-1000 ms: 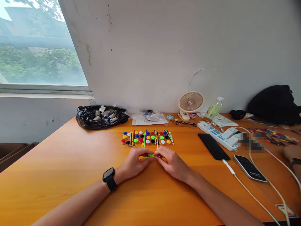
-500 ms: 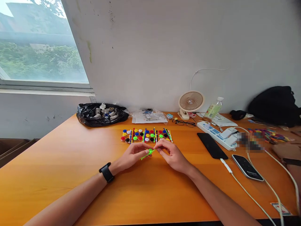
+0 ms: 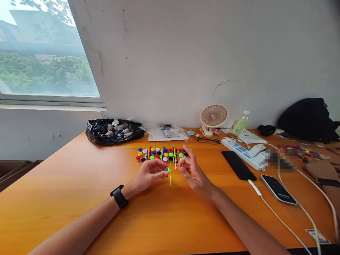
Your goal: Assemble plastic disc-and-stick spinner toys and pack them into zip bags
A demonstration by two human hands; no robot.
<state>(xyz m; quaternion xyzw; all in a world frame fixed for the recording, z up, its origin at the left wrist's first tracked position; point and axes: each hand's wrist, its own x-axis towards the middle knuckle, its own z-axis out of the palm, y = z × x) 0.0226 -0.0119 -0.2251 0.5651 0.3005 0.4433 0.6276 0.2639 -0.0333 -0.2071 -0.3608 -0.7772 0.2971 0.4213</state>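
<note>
My left hand, with a black watch on the wrist, pinches the round head of a bright green plastic stick that hangs straight down just above the orange table. Beside it, my right hand is lifted with its fingers spread and holds nothing. Just behind both hands lies a neat patch of coloured caps and sticks in red, blue, yellow, green, white and black.
A black bag of spools and clear plastic bags sit by the wall. To the right are a small fan, glasses, a bottle, a power strip, two phones with cables, and another person's hand.
My right hand has let go of the green stick and opened. The stick, held by both hands and slanted before, now hangs vertically from my left hand.
</note>
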